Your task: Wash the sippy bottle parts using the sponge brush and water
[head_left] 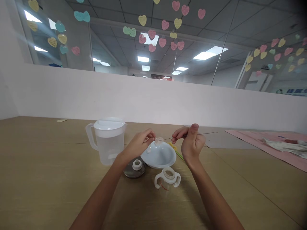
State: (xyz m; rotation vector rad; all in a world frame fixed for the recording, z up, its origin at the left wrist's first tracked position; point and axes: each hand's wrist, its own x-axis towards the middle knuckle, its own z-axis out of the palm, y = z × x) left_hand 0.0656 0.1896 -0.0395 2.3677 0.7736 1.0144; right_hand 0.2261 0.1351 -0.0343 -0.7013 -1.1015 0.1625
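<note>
Hovering hands point(193, 143), right thumb up gripping wire point(208, 133), left pinching apparently translucent piece point(158, 141)

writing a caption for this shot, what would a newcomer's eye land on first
Probably the left hand, which seems to pinch a small translucent piece near the white bowl, and the right hand to its right, holding a thin rod toward that piece. Then the pastel heart-shaped notes across the glass up top, and the translucent pitcher left of the bowl.
</note>
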